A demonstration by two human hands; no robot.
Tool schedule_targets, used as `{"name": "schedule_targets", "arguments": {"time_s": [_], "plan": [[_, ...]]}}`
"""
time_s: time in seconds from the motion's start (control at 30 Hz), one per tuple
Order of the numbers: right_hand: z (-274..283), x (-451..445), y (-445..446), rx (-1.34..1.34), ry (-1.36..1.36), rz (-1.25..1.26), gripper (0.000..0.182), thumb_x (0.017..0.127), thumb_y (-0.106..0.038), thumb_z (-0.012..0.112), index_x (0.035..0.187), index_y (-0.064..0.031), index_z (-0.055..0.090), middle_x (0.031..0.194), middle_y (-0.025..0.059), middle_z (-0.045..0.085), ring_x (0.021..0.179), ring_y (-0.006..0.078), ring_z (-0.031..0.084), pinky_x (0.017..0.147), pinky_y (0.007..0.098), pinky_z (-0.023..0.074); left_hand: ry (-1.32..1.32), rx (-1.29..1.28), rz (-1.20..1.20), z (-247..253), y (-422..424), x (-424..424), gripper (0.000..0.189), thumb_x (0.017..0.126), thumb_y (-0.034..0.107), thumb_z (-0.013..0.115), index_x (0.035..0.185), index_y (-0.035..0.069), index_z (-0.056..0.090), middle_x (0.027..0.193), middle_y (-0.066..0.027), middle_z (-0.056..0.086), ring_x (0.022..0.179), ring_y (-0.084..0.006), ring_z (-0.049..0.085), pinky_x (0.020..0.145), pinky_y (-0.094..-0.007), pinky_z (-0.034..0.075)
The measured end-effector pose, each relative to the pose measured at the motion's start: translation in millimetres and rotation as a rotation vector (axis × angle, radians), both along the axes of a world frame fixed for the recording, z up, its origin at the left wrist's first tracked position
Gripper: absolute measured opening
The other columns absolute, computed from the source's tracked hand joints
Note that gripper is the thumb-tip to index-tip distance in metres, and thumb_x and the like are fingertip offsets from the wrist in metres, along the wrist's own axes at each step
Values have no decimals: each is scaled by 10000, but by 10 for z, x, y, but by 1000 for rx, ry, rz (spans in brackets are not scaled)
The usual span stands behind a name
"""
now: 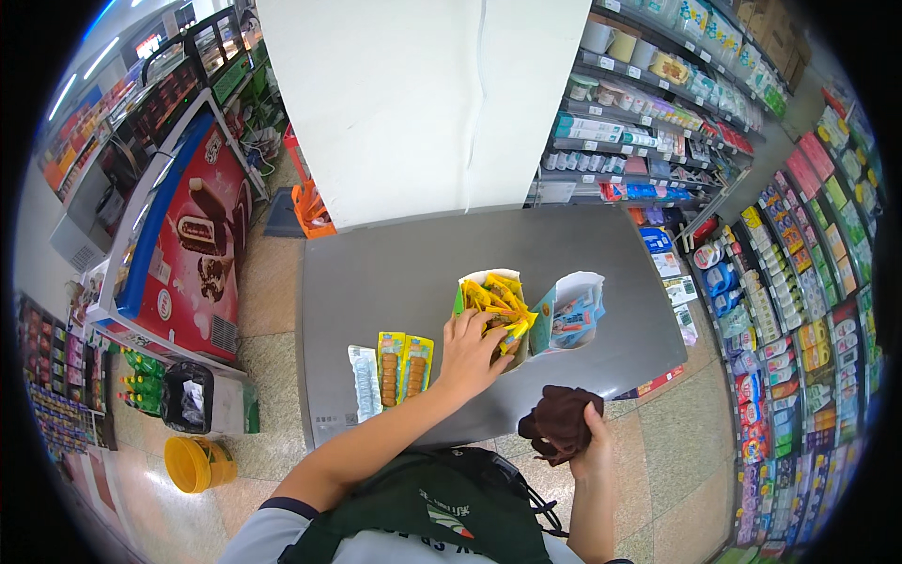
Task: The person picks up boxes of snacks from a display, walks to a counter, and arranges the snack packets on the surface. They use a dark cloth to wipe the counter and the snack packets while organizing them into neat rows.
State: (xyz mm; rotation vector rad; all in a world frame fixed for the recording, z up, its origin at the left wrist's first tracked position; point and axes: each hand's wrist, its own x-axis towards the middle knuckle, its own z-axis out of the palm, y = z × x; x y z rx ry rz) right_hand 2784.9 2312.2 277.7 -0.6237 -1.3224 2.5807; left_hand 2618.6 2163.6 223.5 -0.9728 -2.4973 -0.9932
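Observation:
My left hand (471,352) reaches over the near edge of an open carton of yellow snack packets (495,295), its fingertips on the packets. Whether a packet is pinched between them does not show. A light blue carton (547,323) with blue packets (574,319) stands just right of it. Left of my hand, two yellow packets of brown sausage-like snacks (391,370) lie side by side, beside a white and pale blue packet (364,381). My right hand (595,440) grips a bunched dark brown cloth (560,423) off the table's near edge.
The grey table (394,275) meets a white pillar (416,106). Stocked shelves (655,148) line the right side. On the left are an ice cream freezer (197,240), an orange plastic basket (310,211), a lined black bin (187,398) and a yellow bucket (199,465).

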Motion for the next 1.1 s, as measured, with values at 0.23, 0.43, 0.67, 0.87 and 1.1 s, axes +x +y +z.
{"name": "schedule_targets", "arguments": {"time_s": [0.23,0.43,0.67,0.87,1.1], "plan": [[71,35,-75,-4,23,-11,367,852,-224,569,1131,0,488,1081,127,576,994,236,570,893,361,448,43,104,-36,-46,103,-43,163,758,167,654,854,62,576,1028,-111,536,1040,-290,461,886,-451,340],[256,26,-144,347,144,74,393,764,-187,667,1094,-30,522,1108,108,528,1064,237,515,930,354,399,-854,573,-178,403,-526,378,117,897,108,512,935,35,429,831,-55,517,692,-80,525,605,-188,415],[310,-326,-691,1033,174,369,487,702,-89,713,1144,-93,508,1138,177,489,1103,308,488,887,371,421,-1287,905,-149,651,-810,963,211,873,43,542,968,80,358,895,-2,498,784,-42,505,614,-198,504],[123,-316,-837,577,14,381,461,699,73,676,1088,-58,466,994,50,552,941,124,543,816,264,457,-1467,1002,-156,547,-908,987,368,903,114,519,1246,20,423,1097,-39,540,1026,-92,500,918,-252,388],[116,-288,-973,413,-169,260,454,710,115,638,1084,-61,450,988,52,542,908,120,547,784,252,470,-1426,1077,-133,390,-881,958,323,886,27,501,1205,28,451,1111,-51,546,1027,-107,508,899,-253,401]]}}
